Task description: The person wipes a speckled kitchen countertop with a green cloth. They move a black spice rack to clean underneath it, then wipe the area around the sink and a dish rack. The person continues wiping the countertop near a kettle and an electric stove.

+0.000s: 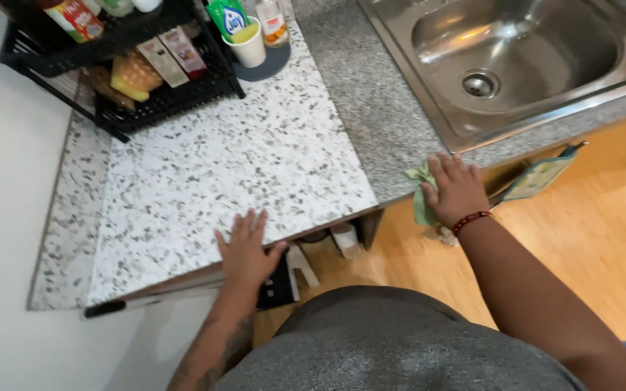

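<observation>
The left hand lies flat with fingers spread on the white speckled desk, at its near edge. The right hand is at 3 o'clock from it, fingers together, pressing a green cloth on the grey desk edge. The metal sink is at 12 o'clock from the cloth. A black rack stands at 11 o'clock.

At the upper left of the frame I see a black wire rack on the speckled stone countertop, a white cup just right of it. The stainless steel sink sits upper right, and a green cloth lies at the counter's front edge below it.
</observation>
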